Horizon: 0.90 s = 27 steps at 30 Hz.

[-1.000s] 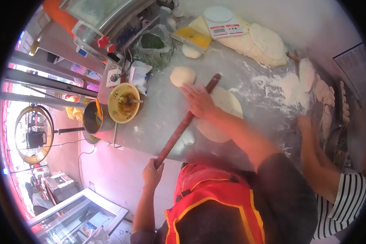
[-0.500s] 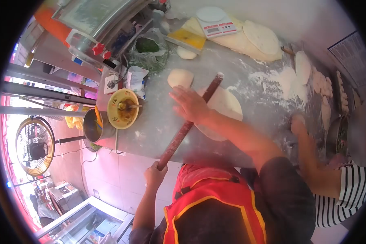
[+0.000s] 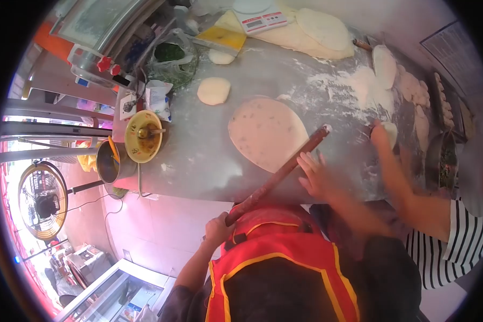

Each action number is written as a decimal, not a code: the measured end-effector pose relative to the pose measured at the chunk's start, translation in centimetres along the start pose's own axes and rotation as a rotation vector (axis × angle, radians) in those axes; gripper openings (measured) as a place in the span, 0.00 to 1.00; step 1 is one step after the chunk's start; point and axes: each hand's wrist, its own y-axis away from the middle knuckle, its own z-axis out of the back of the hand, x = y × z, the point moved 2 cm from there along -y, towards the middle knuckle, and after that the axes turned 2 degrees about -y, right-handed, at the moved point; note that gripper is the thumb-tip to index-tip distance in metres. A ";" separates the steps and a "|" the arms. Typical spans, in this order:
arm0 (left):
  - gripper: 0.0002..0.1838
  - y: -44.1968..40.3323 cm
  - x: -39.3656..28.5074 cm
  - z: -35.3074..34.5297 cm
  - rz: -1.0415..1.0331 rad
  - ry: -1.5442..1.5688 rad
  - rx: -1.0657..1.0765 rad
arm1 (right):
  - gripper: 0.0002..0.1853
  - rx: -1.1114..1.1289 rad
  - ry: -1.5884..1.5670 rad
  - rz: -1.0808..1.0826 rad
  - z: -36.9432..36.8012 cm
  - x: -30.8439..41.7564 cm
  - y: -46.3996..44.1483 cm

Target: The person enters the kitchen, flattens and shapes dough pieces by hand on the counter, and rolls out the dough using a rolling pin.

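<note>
My left hand (image 3: 218, 231) is closed round the near end of a long brown rolling pin (image 3: 273, 181) at the table's front edge. The pin lies slantwise, its far end over the right edge of a flat, speckled oval dough sheet (image 3: 263, 129). My right hand (image 3: 316, 174), somewhat blurred, has its fingers spread at the near side of the pin; whether they touch it I cannot tell. A smaller round piece of dough (image 3: 213, 90) lies beyond the sheet to the left.
A yellow bowl with brown liquid (image 3: 144, 137) and a pot (image 3: 108, 162) stand left. At the back are a bag of greens (image 3: 169, 52), a yellow scraper (image 3: 220, 39), a scale (image 3: 263, 22) and a large dough mass (image 3: 327, 45). A co-worker's hand (image 3: 381, 134) is at right.
The rolling pin has come off the middle of the dough sheet towards me and to the right. My right hand has drawn back right; my left still grips the pin. The camera view has shifted.
</note>
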 end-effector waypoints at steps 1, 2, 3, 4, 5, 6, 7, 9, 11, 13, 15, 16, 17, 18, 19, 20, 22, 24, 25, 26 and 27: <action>0.19 0.0 -0.1 -0.1 -0.004 -0.003 0.005 | 0.28 -0.048 0.015 -0.001 0.3 -0.1 -0.9; 0.19 -0.4 0.1 0.2 -0.008 -0.010 0.013 | 0.28 -0.097 0.028 -0.005 0.5 -0.3 -3.5; 0.19 -0.6 0.1 0.3 -0.011 -0.018 0.020 | 0.28 -0.147 0.039 -0.010 0.5 -0.5 -5.1; 0.19 -0.9 -0.2 0.4 -0.009 -0.024 0.014 | 0.27 -0.157 0.060 0.030 0.2 -0.7 -5.6; 0.19 -1.1 -0.3 0.8 -0.007 -0.035 0.005 | 0.27 -0.172 0.080 0.071 -0.2 -0.9 -6.2; 0.18 -1.1 -0.2 1.2 -0.005 -0.051 -0.002 | 0.26 -0.190 0.096 0.107 -0.5 -0.6 -6.4; 0.16 -1.0 -0.1 1.1 -0.040 -0.042 -0.087 | 0.25 -0.178 0.081 0.063 -0.3 -0.6 -5.2; 0.14 -1.4 0.5 1.2 -0.129 -0.099 -0.209 | 0.25 -0.159 0.101 0.069 0.6 -1.2 -2.1; 0.12 -2.4 0.1 3.8 -0.247 -0.190 -0.347 | 0.24 -0.145 0.139 0.023 1.2 -2.2 -0.1; 0.11 -5.1 0.0 7.5 -0.398 -0.299 -0.388 | 0.23 -0.113 0.187 -0.088 1.0 -2.4 2.0; 0.13 -8.3 -2.2 11.6 -0.582 -0.391 -0.415 | 0.20 -0.133 0.215 -0.216 1.5 -0.5 4.0; 0.14 -8.8 -5.2 14.2 -0.690 -0.439 -0.456 | 0.19 -0.143 0.230 -0.287 1.5 0.8 5.3; 0.17 -10.1 -7.2 15.2 -0.755 -0.427 -0.514 | 0.17 -0.211 0.195 -0.325 0.8 2.0 6.9; 0.19 -11.1 -8.9 15.3 -0.818 -0.410 -0.565 | 0.16 -0.271 0.159 -0.365 0.0 3.3 8.8; 0.22 -11.9 -10.4 14.8 -0.880 -0.400 -0.553 | 0.16 -0.205 0.036 -0.516 -0.8 4.4 10.3; 0.26 -12.6 -12.0 14.0 -0.941 -0.388 -0.542 | 0.16 -0.141 -0.087 -0.664 -1.5 5.3 11.3; 0.35 -16.3 -13.0 8.7 -0.941 -0.462 -0.437 | 0.16 0.015 -0.453 -0.876 -2.1 6.2 12.7; 0.38 -18.4 -16.7 6.0 -0.900 -0.362 -0.362 | 0.16 0.097 -0.451 -0.983 -1.9 6.2 13.8; 0.38 -19.7 -19.4 5.6 -0.927 -0.396 -0.366 | 0.17 0.137 -0.451 -1.034 -2.0 6.0 14.2; 0.37 -21.1 -22.5 5.6 -0.949 -0.429 -0.369 | 0.17 0.101 -0.442 -1.071 -2.2 5.4 15.2; 0.37 -21.9 -25.6 5.5 -0.963 -0.415 -0.382 | 0.18 0.069 -0.431 -1.106 -2.1 4.5 16.4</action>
